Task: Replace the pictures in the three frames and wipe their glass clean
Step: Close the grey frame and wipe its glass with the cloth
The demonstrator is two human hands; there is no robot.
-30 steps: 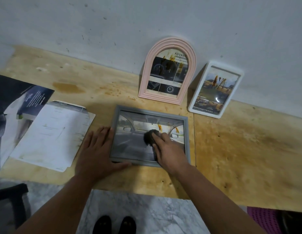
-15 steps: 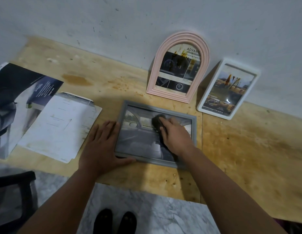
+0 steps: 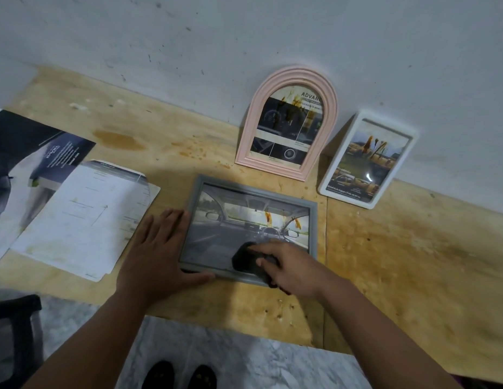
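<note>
Right hand (image 3: 293, 269) pinches a dark cloth (image 3: 248, 261) on the grey frame (image 3: 251, 228)'s glass, near edge; left hand (image 3: 157, 248), flat, steadies it. Wiping underway; yellow smears farther up likely come next.

Three picture frames in all: one grey frame (image 3: 251, 231) lying flat on the table (image 3: 399, 262), one pink arched frame (image 3: 286, 123) leaning on the wall (image 3: 244, 32), and one white frame (image 3: 366, 160) leaning beside it. Each holds one picture. Two hands: a left hand (image 3: 157, 256) and a right hand (image 3: 292, 268). One dark cloth (image 3: 246, 259). Two lots of paper lie to the left: one dark brochure (image 3: 39, 161) and one stack of white sheets (image 3: 84, 217), whose sheet count cannot be told. Two dark shoes (image 3: 180, 376) show on the floor below. One dark chair (image 3: 17, 327) at the lower left edge.
</note>
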